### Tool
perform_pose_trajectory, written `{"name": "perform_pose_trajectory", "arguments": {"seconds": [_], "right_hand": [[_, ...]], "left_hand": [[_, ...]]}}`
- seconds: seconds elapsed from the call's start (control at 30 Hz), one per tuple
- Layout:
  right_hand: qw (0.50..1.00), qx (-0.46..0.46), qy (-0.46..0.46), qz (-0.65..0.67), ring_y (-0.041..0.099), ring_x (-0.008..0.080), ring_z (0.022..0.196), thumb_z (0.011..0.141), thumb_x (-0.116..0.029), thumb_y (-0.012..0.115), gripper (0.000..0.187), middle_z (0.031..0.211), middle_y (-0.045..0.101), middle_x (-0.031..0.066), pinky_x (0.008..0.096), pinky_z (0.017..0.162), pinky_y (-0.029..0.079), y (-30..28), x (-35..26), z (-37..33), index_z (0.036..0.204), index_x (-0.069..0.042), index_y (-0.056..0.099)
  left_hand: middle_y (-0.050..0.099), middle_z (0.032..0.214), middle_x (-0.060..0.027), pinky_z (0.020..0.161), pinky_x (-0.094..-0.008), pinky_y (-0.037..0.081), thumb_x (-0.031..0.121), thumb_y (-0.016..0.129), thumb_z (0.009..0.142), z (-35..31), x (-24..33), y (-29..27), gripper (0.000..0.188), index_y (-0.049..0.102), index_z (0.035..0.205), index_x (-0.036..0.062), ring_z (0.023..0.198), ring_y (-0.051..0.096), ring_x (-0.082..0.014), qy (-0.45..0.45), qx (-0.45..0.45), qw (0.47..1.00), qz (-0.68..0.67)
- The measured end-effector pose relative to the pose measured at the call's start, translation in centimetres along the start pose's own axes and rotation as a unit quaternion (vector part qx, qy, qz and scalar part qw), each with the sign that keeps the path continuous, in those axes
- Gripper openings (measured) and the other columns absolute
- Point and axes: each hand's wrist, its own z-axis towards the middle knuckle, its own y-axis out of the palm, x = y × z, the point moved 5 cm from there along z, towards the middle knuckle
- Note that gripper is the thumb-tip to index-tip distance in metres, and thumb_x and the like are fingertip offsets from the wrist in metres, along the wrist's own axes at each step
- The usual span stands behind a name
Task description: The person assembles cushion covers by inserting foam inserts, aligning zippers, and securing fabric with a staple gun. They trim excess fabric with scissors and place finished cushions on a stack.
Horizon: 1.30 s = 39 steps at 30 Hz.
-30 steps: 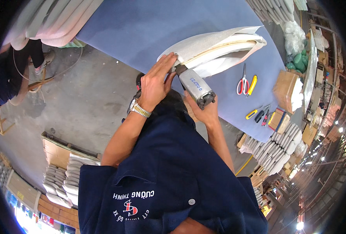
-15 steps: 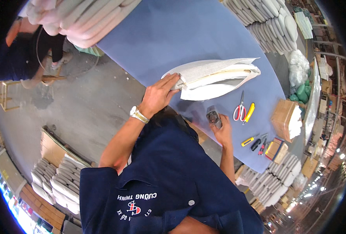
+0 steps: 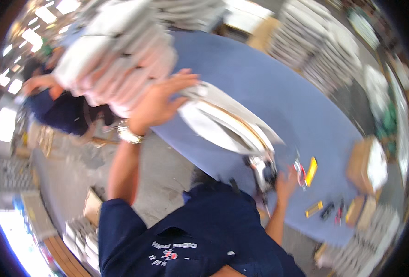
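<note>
A curved cushion piece (image 3: 227, 122) lies on the blue tabletop (image 3: 241, 69). Its pale cover gapes open along the near side, with a light brown strip along the gap. My left hand (image 3: 160, 101), a watch on its wrist, is at the cushion's left end with fingers stretched and spread; contact is unclear. Near the table's front edge, by the cushion's right end, is a silver and black tool (image 3: 263, 174) resembling a staple gun. Just right of it is my right hand (image 3: 285, 182), blurred, its fingers seemingly apart and off the tool. Red-handled scissors (image 3: 300, 173) lie close to those fingers.
A yellow cutter (image 3: 311, 171), a yellow-handled tool (image 3: 313, 209) and small dark tools (image 3: 327, 210) lie at right. Cardboard box (image 3: 362, 164) stands beyond. Stacked grey cushions (image 3: 117, 60) rise at far left, more (image 3: 306, 41) behind. Another person (image 3: 63, 108) works at left.
The view has swung left. The cushion piece has turned, its right end now nearer me. My left hand has opened out; my right hand appears to have let go of the tool.
</note>
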Motion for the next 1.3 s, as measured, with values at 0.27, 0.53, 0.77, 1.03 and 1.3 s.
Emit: {"name": "perform_pose_trajectory", "arguments": {"seconds": [0.27,0.53,0.77,1.03,1.3], "right_hand": [[0.985,-0.097,0.058,-0.130,0.058,0.0465,0.119,0.083,-0.008,0.074,0.058,0.128,0.059,0.0259,0.0536,0.102,0.047,2.0,10.9,4.4,0.138,-0.004,0.055],[0.970,-0.163,0.175,-0.040,0.064,0.0387,0.100,0.079,-0.006,0.077,0.066,0.109,0.065,0.0198,0.0474,0.086,0.051,2.0,12.7,6.2,0.140,-0.007,0.052],[0.855,-0.198,0.317,0.360,0.063,0.0141,0.074,0.094,-0.010,0.072,0.055,0.087,0.067,0.0057,0.0285,0.063,0.049,2.0,8.9,9.0,0.144,-0.006,0.050],[0.800,-0.148,0.029,0.581,0.064,0.0159,0.072,0.096,-0.014,0.067,0.039,0.082,0.062,0.0071,0.0265,0.063,0.051,-2.6,-9.4,10.3,0.131,-0.002,0.055],[0.721,-0.364,-0.107,0.580,0.054,0.0094,0.072,0.080,-0.069,0.079,0.074,0.081,0.057,-0.0011,0.0254,0.062,0.043,-6.6,-24.7,10.3,0.113,-0.004,0.068]], "left_hand": [[0.040,0.165,-0.0161,0.128,-0.0508,0.018,0.005,0.062,0.086,2.9,0.5,1.5,0.061,0.058,0.147,0.0096,0.159,0.020,-0.0378,0.024,0.057,0.991,-0.116],[0.031,0.168,-0.0178,0.128,-0.0542,0.015,0.014,0.069,0.086,4.5,2.6,3.7,0.057,0.058,0.142,0.0093,0.160,0.013,-0.0405,0.058,0.092,0.993,-0.054],[0.032,0.166,-0.0209,0.126,-0.0598,0.017,0.010,0.066,0.081,7.1,5.4,5.2,0.063,0.056,0.144,0.0098,0.159,0.013,-0.0448,0.092,0.114,0.986,-0.083],[0.048,0.153,-0.0187,0.124,-0.0577,0.027,0.006,0.068,0.079,8.7,5.8,5.1,0.064,0.060,0.142,0.0114,0.156,0.023,-0.0458,0.128,0.102,0.984,-0.064],[0.042,0.162,-0.0192,0.126,-0.0534,0.022,0.007,0.072,0.079,6.8,5.2,4.1,0.070,0.056,0.148,0.0061,0.158,0.019,-0.0443,0.079,0.084,0.992,-0.042]]}}
